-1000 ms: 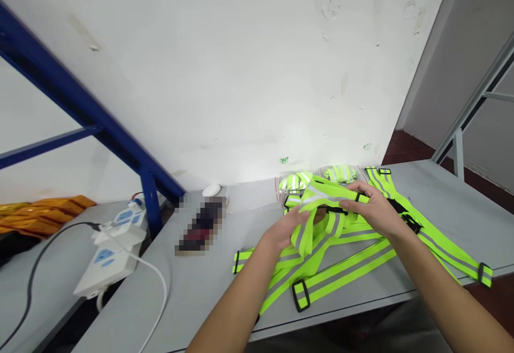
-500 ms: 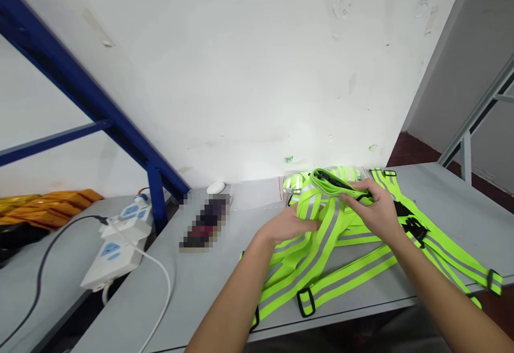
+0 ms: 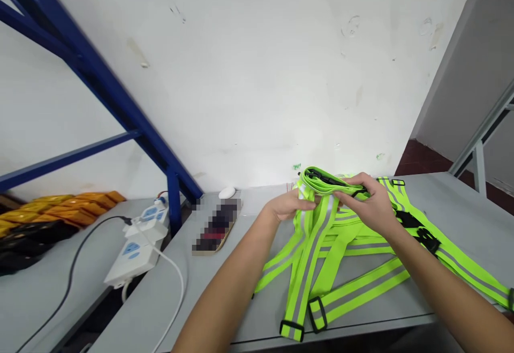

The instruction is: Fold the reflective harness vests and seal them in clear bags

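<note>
My left hand [image 3: 289, 205] is closed on a folded, neon-yellow reflective strap harness [image 3: 315, 224] with grey stripes, gripping the left side of its rolled upper part. My right hand [image 3: 370, 203] pinches the right end of the same roll, thumb in front and fingers behind. Black buckle parts show inside the folds. Loose straps hang from the roll down to the table, one ending in a black slider [image 3: 292, 330] at the front edge. More neon straps [image 3: 361, 288] with black sliders and a black buckle [image 3: 428, 239] lie beneath and to the right.
The grey table [image 3: 461, 203] stands against a white wall. To the left are a pixelated flat object [image 3: 219, 227], a white rounded object [image 3: 227, 193], a white power strip [image 3: 134, 259] with cables, a blue frame [image 3: 173, 197] and orange-yellow packets [image 3: 88, 208].
Both hands have lifted the rolled harness slightly, and its loose straps now hang straighter, one swung right toward the table's front edge. The camera view has shifted a little left.
</note>
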Demonstrator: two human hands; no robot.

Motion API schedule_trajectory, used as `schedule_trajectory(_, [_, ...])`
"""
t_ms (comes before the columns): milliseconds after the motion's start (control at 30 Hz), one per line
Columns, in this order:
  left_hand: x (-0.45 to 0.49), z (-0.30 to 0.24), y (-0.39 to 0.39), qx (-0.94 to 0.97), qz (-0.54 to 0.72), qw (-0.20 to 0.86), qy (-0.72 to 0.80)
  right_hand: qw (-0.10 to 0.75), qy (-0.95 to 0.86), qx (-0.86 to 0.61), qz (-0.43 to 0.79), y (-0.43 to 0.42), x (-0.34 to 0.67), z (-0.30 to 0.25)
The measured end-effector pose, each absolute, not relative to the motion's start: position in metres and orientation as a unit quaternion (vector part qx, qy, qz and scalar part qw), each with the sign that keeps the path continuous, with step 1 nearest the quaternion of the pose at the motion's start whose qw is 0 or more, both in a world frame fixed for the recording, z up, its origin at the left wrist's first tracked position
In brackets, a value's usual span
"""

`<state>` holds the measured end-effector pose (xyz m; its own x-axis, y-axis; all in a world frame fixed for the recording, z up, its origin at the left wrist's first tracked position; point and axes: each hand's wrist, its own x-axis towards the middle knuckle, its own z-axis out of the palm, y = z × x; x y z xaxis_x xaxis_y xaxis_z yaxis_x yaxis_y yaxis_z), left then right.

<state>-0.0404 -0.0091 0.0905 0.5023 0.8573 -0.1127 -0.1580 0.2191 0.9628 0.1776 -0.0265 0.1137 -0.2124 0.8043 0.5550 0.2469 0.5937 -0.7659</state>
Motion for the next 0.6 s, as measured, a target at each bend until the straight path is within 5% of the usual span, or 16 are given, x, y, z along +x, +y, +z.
schedule_trajectory(133, [-0.019, 0.072, -0.022, 0.419, 0.405, 0.742, 0.333, 0.478, -0.798, -0.293, 0.22, -0.015, 0.177, 0.099])
schedule_trajectory(367, [-0.016, 0.059, -0.052, 0.312, 0.464, 0.748, 0.358, 0.47, -0.87, -0.138, -0.055, -0.01, 0.166, 0.05])
schedule_trajectory(600, [-0.014, 0.05, -0.06, 0.232, 0.539, 0.735, 0.339, 0.385, -0.91, -0.15, -0.035, -0.006, 0.155, 0.046])
